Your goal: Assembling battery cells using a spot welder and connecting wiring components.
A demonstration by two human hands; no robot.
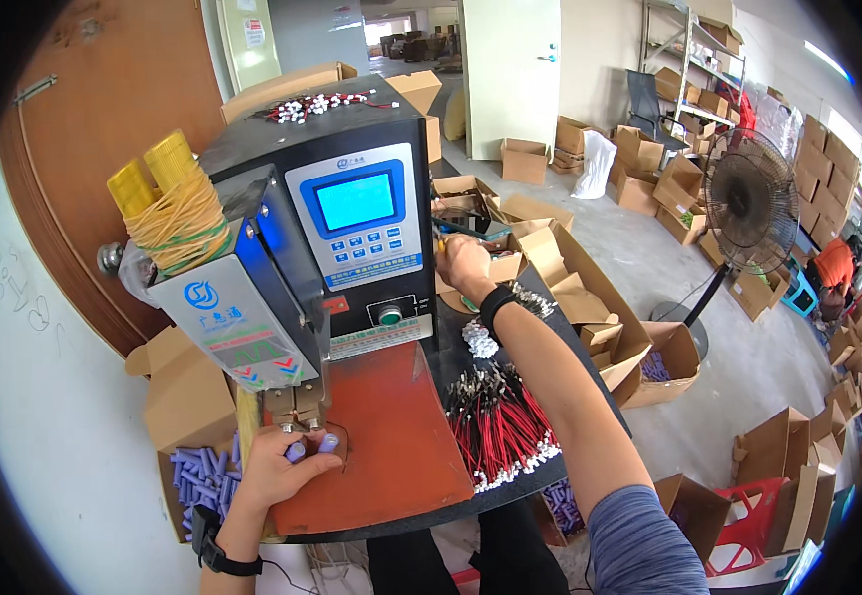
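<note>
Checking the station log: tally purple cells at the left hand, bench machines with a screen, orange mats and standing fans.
Purple cells at left hand: 2
Bench machine with screen: 1
Orange mat: 1
Standing fan: 1
Total: 5

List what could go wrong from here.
The left hand holds two purple cylinders right by the metal tips of the black boxy machine, so its fingers might get pinched. Being round, the cylinders could roll out of place. Red-and-black wires with white connectors lie near the edge of the black table; the right forearm might knock some off.
</note>
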